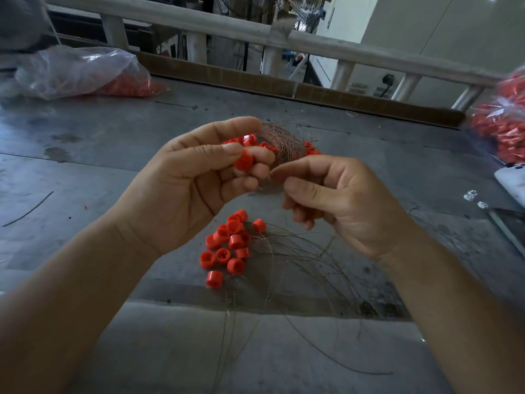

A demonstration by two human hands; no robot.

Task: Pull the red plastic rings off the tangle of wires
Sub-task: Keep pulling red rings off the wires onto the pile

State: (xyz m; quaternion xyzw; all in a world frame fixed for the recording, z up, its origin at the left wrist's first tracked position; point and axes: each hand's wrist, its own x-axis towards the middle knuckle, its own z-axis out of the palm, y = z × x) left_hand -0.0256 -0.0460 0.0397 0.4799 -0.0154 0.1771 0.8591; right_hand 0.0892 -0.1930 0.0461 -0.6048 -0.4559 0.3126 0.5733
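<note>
My left hand (196, 180) is raised over the table and pinches a red plastic ring (243, 160) between thumb and fingers. Behind its fingertips hangs the tangle of thin copper-coloured wires (281, 140), with more red rings (250, 140) still threaded on it. My right hand (335, 194) is close beside it, thumb and forefinger pinching a thin wire that runs from the tangle. Below both hands, several loose red rings (227, 248) lie in a heap on the grey table (113, 155). Loose wire strands (306, 268) curl across the table next to the heap.
A clear plastic bag of red parts (85, 72) lies at the far left. Another bag of red parts (502, 120) sits at the right edge, with a white object (511, 180) and small white pieces (471, 196) below it. A cardboard strip (284, 83) and a railing (255, 32) line the far edge.
</note>
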